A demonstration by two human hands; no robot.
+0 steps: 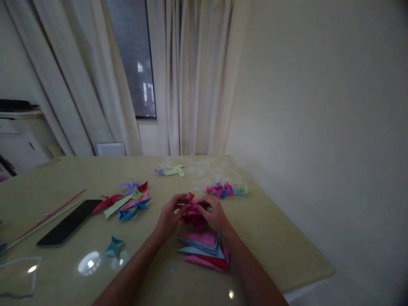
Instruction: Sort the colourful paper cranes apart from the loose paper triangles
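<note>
Both of my hands meet over the table, pinching a small pink folded paper piece (192,211). My left hand (168,216) grips its left side and my right hand (214,215) grips its right side, fingers curled. Just in front of my hands lies a stack of coloured paper sheets (204,250) in pink, blue and red. A pile of folded paper shapes (127,202) lies to the left, and a smaller cluster of folded pieces (226,189) to the far right.
A dark phone (68,222) lies at the left beside thin pink and green sticks (47,216). A teal folded star (114,245) sits near me. A pale green folded piece (172,170) lies farther back. The table edge (306,284) runs at the right; curtains (191,76) hang behind.
</note>
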